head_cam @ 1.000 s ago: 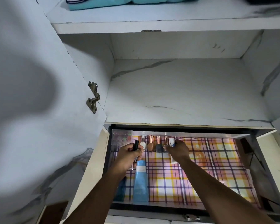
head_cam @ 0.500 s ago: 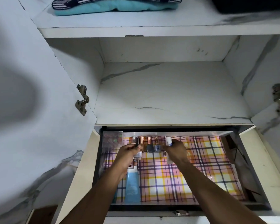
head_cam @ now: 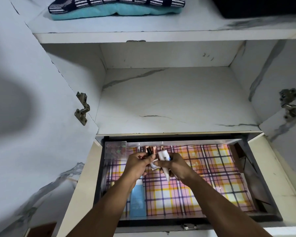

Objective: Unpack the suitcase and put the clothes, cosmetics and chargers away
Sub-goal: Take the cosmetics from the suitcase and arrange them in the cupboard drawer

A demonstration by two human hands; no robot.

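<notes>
Left hand [head_cam: 138, 164] fingers grip black tube [head_cam: 149, 150]; right hand [head_cam: 175, 165] fingers pinch white tube [head_cam: 164, 161].

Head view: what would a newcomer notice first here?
Two hands meet over the open drawer with its pink-and-yellow checked liner: the left hand grips a small black tube, the right hand a white tube. A light blue tube lies flat near the drawer's left side.
</notes>
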